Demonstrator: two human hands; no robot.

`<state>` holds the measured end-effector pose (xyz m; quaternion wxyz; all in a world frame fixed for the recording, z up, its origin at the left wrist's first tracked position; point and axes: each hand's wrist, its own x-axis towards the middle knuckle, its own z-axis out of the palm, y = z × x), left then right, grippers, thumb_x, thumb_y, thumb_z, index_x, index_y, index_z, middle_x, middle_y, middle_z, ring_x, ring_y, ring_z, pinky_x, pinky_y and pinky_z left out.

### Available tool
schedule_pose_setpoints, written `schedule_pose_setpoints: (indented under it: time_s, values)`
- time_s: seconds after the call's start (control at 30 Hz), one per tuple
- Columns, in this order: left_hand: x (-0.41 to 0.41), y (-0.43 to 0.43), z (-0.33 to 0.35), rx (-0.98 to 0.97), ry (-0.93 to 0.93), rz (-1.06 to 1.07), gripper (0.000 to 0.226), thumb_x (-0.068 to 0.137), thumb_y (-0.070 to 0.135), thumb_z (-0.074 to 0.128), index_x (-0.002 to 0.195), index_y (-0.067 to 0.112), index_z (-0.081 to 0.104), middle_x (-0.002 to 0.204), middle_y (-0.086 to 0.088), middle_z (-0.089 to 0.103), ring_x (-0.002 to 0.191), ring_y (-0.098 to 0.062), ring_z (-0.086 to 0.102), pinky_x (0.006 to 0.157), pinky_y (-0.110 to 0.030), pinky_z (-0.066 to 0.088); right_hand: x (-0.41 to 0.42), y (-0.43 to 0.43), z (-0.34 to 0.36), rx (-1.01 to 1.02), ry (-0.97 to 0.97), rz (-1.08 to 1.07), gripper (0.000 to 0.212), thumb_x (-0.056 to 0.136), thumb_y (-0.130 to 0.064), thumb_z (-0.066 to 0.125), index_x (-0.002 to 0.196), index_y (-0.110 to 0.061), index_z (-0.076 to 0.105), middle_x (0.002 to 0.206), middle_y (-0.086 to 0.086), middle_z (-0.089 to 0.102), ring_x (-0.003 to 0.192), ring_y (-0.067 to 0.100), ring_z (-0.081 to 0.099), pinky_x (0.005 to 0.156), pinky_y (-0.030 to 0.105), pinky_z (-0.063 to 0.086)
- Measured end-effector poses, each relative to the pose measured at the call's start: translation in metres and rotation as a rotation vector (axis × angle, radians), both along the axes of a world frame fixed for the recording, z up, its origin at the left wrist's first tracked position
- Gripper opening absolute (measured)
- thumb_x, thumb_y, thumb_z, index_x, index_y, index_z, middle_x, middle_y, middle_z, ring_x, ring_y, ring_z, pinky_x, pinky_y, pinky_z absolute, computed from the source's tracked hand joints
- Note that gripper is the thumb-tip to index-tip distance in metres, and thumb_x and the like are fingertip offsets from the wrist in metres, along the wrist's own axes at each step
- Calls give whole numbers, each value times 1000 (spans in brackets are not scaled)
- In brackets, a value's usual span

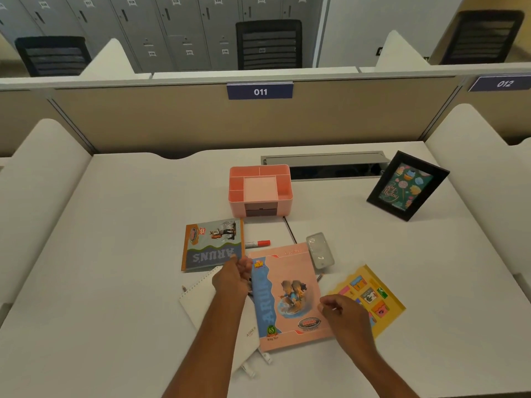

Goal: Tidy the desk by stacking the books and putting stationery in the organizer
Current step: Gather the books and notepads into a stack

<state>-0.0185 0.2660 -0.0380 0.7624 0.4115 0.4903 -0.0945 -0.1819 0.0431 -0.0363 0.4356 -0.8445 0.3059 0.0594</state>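
Stacking books: left hand [234,278] and right hand [343,314] pinch the pink notebook [287,300] by its side edges with curled fingers [329,307], centre-near on the counter [115,254]. Next it wants lifting onto the grey notebook [214,245], far left.

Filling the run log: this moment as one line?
left hand: grips pink book | right hand: grips pink book | organizer: empty | marker: not stowed

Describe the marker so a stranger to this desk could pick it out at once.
On the white desk, find the pink organizer at the middle back. In front of it lies a grey-and-orange notebook, and the marker lies flat by that book's right edge, just beyond the pink notebook. Its white barrel and red cap set it apart from the flat books around it.
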Motion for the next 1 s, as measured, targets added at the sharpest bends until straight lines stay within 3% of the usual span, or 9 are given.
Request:
schedule_pose_setpoints:
  time_s: [0.1, 0.2, 0.3, 0.4, 0.7, 0.77, 0.83, 0.9, 1.0]
  values:
    - [6, 1, 1, -29, -30, 70, 20, 101, 15, 67, 89, -1, 64, 74, -13, 71, 44, -12, 66, 44, -22, 56, -2, -1, 2, 32, -15, -2, 12, 92, -21, 76, 96, -31, 79, 92, -17, 75, 87, -1, 68, 69, 14, 50]
    - [6, 6, 8, -48, -116, 97, 16, 100, 17, 69, 98, 2, 63, 76, -10, 66, 50, -12, 64, 46, -21, 55, -2, -2, 6, 72, -21, -4, 13, 92, -19, 75, 94, -31, 80, 90, -18, 75, 88, 1, 70, 73, 22, 57]
    - [-5, 15, 20, -88, -239, 117, 17, 103, 12, 64, 118, 4, 62, 96, -15, 73, 82, -23, 74, 68, -27, 65, 0, -1, 13, 120, -26, -14, 15, 93, -17, 74, 94, -31, 80, 88, -16, 76, 86, 2, 71, 75, 27, 60]
    - [-29, 24, 33, -90, -304, 78, 18, 103, 9, 62, 121, 8, 60, 109, -17, 75, 101, -29, 76, 88, -37, 63, 2, 0, 17, 179, -55, -20, 17, 93, -15, 74, 94, -30, 80, 82, -14, 77, 79, 1, 71, 69, 20, 56]
    - [-85, 66, 21, -5, -322, -30, 24, 101, 11, 65, 124, 10, 62, 110, -15, 78, 99, -32, 77, 86, -39, 64, 13, 25, 27, 245, -48, 119, 26, 92, -8, 73, 91, -32, 81, 86, -13, 78, 83, 6, 74, 66, 23, 60]
    - [-86, 77, 14, 25, -266, -69, 21, 100, 12, 66, 120, 7, 63, 110, -19, 76, 98, -33, 76, 83, -38, 65, 18, 40, 23, 233, -9, 199, 21, 91, -12, 75, 91, -33, 81, 86, -16, 77, 82, 7, 73, 71, 32, 64]
    - [-85, 85, 11, 54, -232, -108, 18, 99, 13, 68, 115, 3, 65, 107, -22, 75, 93, -32, 76, 79, -37, 66, 26, 60, 19, 182, 26, 324, 16, 94, -17, 73, 97, -31, 80, 90, -19, 75, 84, 1, 71, 79, 32, 62]
    - [-86, 90, 8, 154, -188, -166, 19, 96, 19, 74, 109, 6, 70, 99, -20, 77, 87, -29, 76, 81, -38, 66, 37, 82, 16, 124, 43, 462, 17, 97, -21, 68, 109, -25, 79, 100, -15, 73, 88, 3, 69, 83, 33, 61]
    - [-89, 99, -4, 557, -123, -336, 26, 85, 45, 84, 101, 25, 79, 84, -3, 80, 73, -23, 73, 80, -42, 64, 54, 109, 14, -7, 70, 622, 31, 96, -33, 67, 126, -24, 72, 116, -2, 73, 98, 12, 67, 88, 36, 56]
